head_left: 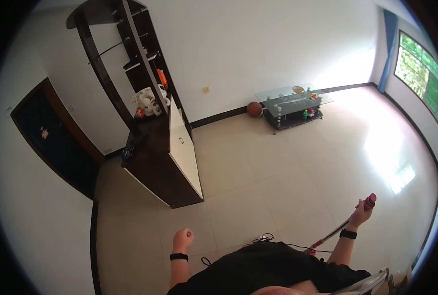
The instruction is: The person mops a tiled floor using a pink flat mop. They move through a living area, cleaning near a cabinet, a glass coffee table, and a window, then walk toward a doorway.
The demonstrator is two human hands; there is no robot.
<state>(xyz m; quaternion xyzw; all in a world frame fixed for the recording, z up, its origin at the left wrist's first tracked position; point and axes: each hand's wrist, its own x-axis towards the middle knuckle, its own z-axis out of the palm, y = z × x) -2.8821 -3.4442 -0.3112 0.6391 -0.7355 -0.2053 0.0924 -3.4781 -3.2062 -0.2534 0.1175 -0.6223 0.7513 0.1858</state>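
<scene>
My right hand (360, 215) is wrapped round the red upper end of a long pole (338, 229). Its thin silvery shaft slants down to the left, past a red collar, and its lower end is hidden behind my body. Out to the left, over the tiled floor, my left hand (183, 240) is curled into a fist, and nothing shows in it. Each wrist wears a black band. Dark cords (265, 238) show by the front of my black shirt, with a small white piece among them.
A dark cabinet (152, 172) with shelves and cream doors stands ahead on the left, near a dark door (56, 132). Against the far wall are a glass-topped low table (297, 105) and a basketball (254, 109). A window (418, 71) with a blue curtain (389, 49) is on the right.
</scene>
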